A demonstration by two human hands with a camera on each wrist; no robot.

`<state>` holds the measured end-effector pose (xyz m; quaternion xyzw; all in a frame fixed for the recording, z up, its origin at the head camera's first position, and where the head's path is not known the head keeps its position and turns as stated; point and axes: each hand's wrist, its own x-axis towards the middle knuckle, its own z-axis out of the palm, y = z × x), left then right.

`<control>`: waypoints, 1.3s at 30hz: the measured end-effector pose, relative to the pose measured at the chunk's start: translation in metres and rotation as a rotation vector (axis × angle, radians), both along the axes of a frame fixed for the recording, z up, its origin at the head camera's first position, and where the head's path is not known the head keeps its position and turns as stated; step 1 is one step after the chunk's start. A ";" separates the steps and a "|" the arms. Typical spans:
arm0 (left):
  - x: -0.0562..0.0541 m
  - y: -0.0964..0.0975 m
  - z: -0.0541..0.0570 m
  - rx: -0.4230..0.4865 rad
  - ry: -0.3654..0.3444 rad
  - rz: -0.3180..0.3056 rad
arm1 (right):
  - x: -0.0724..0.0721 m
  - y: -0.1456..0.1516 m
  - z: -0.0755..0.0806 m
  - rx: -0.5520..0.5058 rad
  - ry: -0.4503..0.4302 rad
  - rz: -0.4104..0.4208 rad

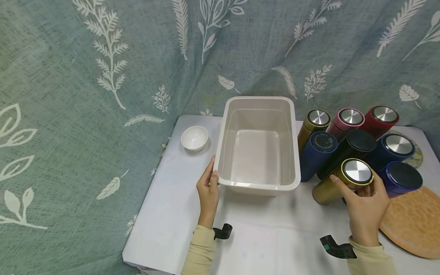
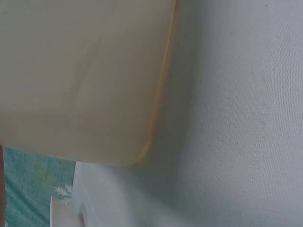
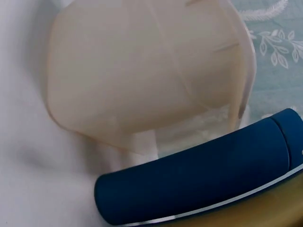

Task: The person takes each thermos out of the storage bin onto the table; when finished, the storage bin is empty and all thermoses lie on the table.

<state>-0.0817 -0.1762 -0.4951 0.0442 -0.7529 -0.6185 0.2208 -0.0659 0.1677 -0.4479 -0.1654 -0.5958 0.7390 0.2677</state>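
Note:
My left hand [image 1: 208, 191] holds the front left corner of an off-white plastic bin [image 1: 259, 187], thumb near the rim and fingers along its side. The bin contains nothing; its outer wall [image 2: 90, 85] fills much of the left wrist view. My right hand [image 1: 368, 206] grips a gold thermos flask [image 1: 328, 189] near its silver-topped lid, thumb on the left side. The flask leans, its base toward the bin. In the right wrist view its gold body [image 3: 255, 208] shows along the bottom edge, beside a blue flask [image 3: 199, 175]; the right hand is out of that view.
Several other flasks crowd right of the bin, including a black one [image 1: 361, 141], a pink one [image 1: 348, 120] and a red one [image 1: 383, 120]. A round wood-toned board [image 1: 417, 225] lies at the right. A small white bowl [image 1: 194, 138] stands left. Patterned cloth [image 1: 144, 57] hangs behind.

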 end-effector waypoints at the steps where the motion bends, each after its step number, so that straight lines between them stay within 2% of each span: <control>1: 0.000 0.000 0.000 0.003 0.001 0.001 | 0.001 0.000 -0.001 -0.006 0.000 0.000; 4: 0.001 0.001 -0.001 0.007 0.012 0.002 | 0.002 0.000 -0.003 0.018 -0.002 -0.006; 12: 0.001 0.000 -0.003 -0.006 0.015 -0.003 | 0.007 0.000 -0.013 0.218 -0.078 -0.054; 14: 0.001 0.000 -0.002 -0.004 0.011 -0.002 | 0.006 0.000 -0.016 0.243 -0.077 -0.058; 15: 0.003 0.001 0.002 -0.003 0.006 -0.003 | 0.005 0.000 -0.017 0.259 -0.078 -0.059; 20: 0.002 0.000 0.001 0.005 0.012 -0.005 | -0.001 0.001 -0.021 0.345 -0.074 -0.062; 23: 0.000 -0.001 -0.004 -0.001 0.013 0.000 | -0.003 0.001 -0.022 0.364 -0.065 -0.066; 28: 0.000 0.000 0.001 -0.004 0.005 0.014 | -0.004 -0.001 -0.023 0.363 -0.077 -0.064; 33: 0.009 0.006 0.025 -0.022 0.011 0.005 | -0.004 -0.001 -0.024 0.362 -0.084 -0.074; 35: 0.011 0.008 0.032 -0.029 0.018 0.004 | -0.003 0.000 -0.024 0.360 -0.090 -0.076; 39: 0.005 0.006 0.017 -0.017 0.013 0.004 | -0.002 0.002 -0.023 0.353 -0.072 -0.067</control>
